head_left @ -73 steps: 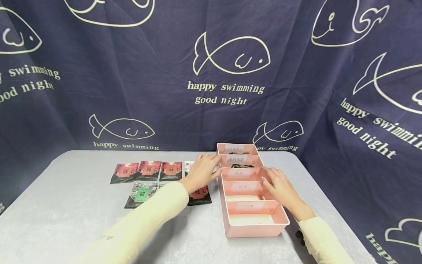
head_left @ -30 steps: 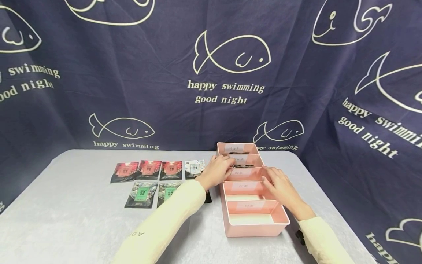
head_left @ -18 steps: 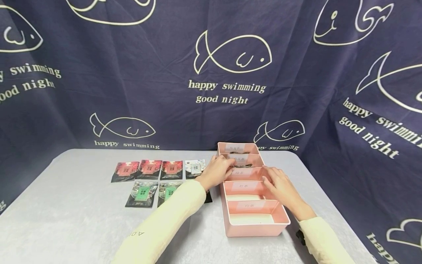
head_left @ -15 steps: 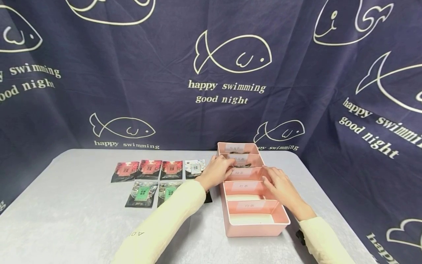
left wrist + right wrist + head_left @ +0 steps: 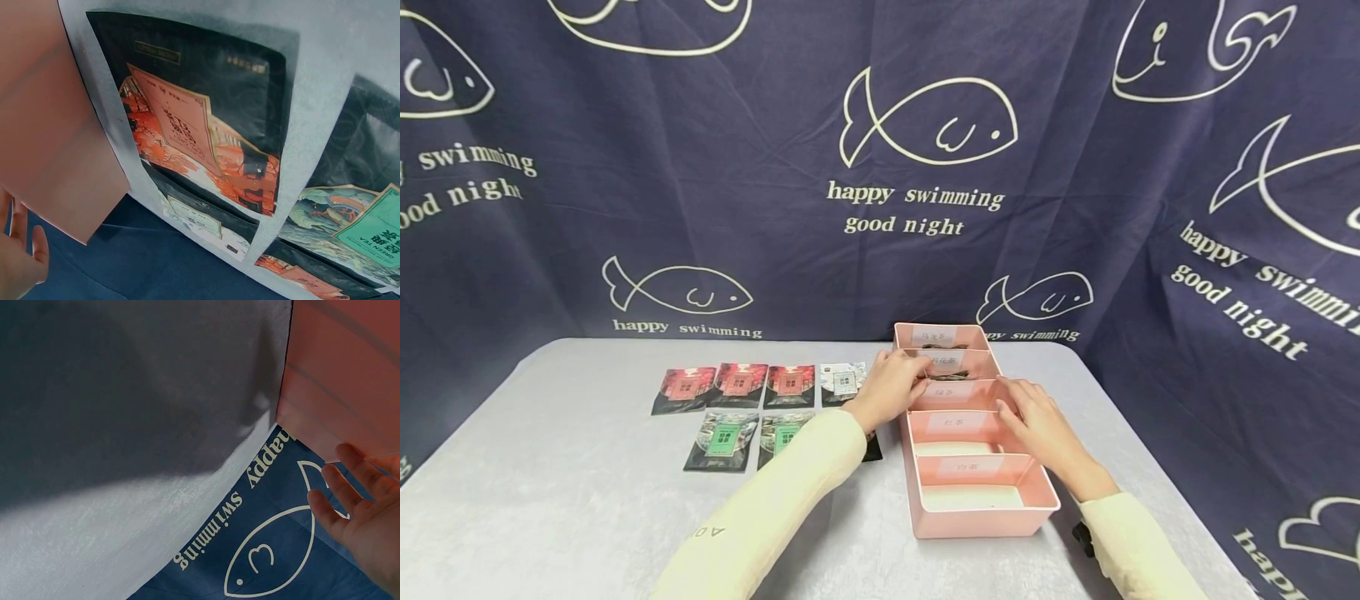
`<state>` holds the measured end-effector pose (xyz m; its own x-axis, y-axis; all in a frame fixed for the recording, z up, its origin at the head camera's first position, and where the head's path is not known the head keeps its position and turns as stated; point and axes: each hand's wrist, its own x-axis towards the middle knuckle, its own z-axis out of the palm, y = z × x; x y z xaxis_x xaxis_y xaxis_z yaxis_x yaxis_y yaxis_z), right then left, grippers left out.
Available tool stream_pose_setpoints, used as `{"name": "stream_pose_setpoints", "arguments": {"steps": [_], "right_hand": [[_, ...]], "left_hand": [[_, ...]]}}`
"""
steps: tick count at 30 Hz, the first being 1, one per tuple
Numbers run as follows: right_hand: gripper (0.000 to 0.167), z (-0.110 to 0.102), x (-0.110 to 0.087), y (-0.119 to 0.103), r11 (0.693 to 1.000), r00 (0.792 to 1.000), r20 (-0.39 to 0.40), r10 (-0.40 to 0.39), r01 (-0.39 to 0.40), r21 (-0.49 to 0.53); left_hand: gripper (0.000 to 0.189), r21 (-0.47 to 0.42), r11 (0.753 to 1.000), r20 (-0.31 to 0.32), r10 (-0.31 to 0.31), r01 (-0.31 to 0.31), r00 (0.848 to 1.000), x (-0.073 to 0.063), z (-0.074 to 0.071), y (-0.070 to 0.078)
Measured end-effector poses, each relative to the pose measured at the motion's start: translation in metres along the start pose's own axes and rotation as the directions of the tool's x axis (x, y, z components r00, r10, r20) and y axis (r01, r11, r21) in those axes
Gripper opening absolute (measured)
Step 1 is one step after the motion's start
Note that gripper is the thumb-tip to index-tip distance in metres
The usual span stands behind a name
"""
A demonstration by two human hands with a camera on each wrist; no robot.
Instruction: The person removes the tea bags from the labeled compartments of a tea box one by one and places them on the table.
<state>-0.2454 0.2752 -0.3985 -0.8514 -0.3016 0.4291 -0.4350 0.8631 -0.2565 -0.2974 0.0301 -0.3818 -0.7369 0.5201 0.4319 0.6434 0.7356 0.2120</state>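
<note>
A long pink divided box (image 5: 985,523) stands on the table with paper labels on its dividers. My left hand (image 5: 891,387) reaches over its left rim, fingertips at the second compartment from the back, beside a dark packet (image 5: 951,376) lying there. In the left wrist view the box wall hides those fingertips, so I cannot tell whether they pinch anything. On the right rim rests my right hand (image 5: 1037,425), its fingers loosely extended; the right wrist view shows several fingers (image 5: 340,481) spread beside the wall. A red-and-black tea sachet (image 5: 181,125) lies just left of the box.
More tea sachets lie flat at the left: red ones (image 5: 741,387) and a white one (image 5: 842,382) in the back row, green ones (image 5: 722,442) in front. The rearmost compartment also holds something dark (image 5: 945,346). A navy fish-print curtain (image 5: 797,283) hangs behind the table.
My left hand has moved right, from beside the box's left rim to over it, with its fingertips now inside. In the last second it has barely shifted. My right hand stays on the right rim.
</note>
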Motion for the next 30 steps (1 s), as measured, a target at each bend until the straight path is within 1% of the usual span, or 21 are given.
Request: {"name": "stream_pose_setpoints", "arguments": {"steps": [3,6,10,16,18,23,25,30], "right_hand": [[0.043,0.000,0.000,0.000,1.000,1.000,-0.004,-0.002,0.002,0.000],[0.043,0.000,0.000,0.000,1.000,1.000,-0.004,-0.003,0.003,0.000],[0.043,0.001,0.000,-0.001,1.000,1.000,-0.001,0.002,-0.002,0.001],[0.043,0.001,0.001,-0.001,1.000,1.000,0.003,0.006,-0.006,-0.002],[0.043,0.001,0.001,-0.001,1.000,1.000,0.004,0.006,-0.006,-0.003],[0.043,0.001,0.000,-0.001,1.000,1.000,0.006,0.008,-0.008,0.000],[0.043,0.001,0.000,-0.001,1.000,1.000,0.006,0.009,-0.009,0.000],[0.043,0.001,0.000,0.000,1.000,1.000,0.000,0.005,-0.005,0.003]], "left_hand": [[0.008,0.005,1.000,-0.019,-0.007,0.007,1.000,-0.001,0.000,0.000],[0.007,0.014,1.000,-0.053,-0.009,0.010,0.999,-0.001,-0.001,0.001],[0.006,0.030,0.999,-0.102,-0.010,0.013,0.995,-0.002,-0.002,0.000],[0.006,0.047,0.998,-0.158,-0.025,0.032,0.987,0.000,-0.002,-0.004],[0.005,0.039,0.998,-0.183,-0.033,0.041,0.983,0.001,-0.002,-0.005],[0.004,0.035,0.997,-0.255,-0.052,0.063,0.966,0.002,-0.004,-0.005],[0.004,0.038,0.996,-0.273,-0.065,0.078,0.960,0.003,-0.005,-0.005],[0.004,0.008,0.992,-0.305,-0.119,0.128,0.945,0.005,-0.011,-0.004]]}}
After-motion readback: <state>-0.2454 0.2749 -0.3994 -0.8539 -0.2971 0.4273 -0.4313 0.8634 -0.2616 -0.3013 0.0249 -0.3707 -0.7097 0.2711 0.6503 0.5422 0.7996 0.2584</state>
